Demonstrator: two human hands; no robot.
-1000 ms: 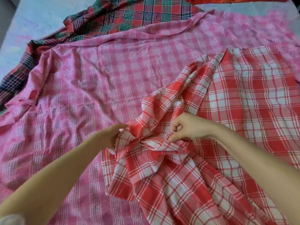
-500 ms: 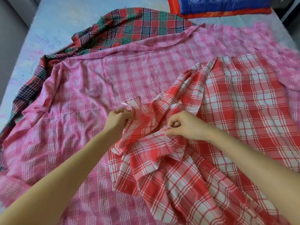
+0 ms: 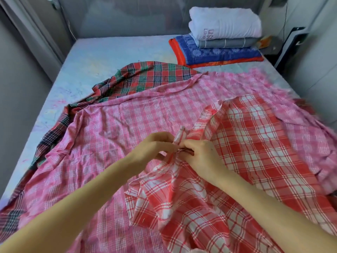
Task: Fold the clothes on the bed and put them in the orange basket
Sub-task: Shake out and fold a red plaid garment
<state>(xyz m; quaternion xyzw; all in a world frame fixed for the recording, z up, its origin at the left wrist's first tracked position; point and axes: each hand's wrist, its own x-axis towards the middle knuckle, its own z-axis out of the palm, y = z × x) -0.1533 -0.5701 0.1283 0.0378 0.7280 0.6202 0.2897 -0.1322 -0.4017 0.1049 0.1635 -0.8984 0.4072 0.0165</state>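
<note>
Pale blue, the bed (image 3: pixel 87 57) carries it all; the pink checked cloth (image 3: pixel 127 125) lies spread across it; the red-and-white checked cloth (image 3: pixel 255 152) sits rumpled on top, nearest me, so I judge it first to fold; my left hand (image 3: pixel 155 146) and right hand (image 3: pixel 202 156) meet at its bunched edge, each grip pinching fabric, likely to find a corner; the orange basket is out of sight.
</note>
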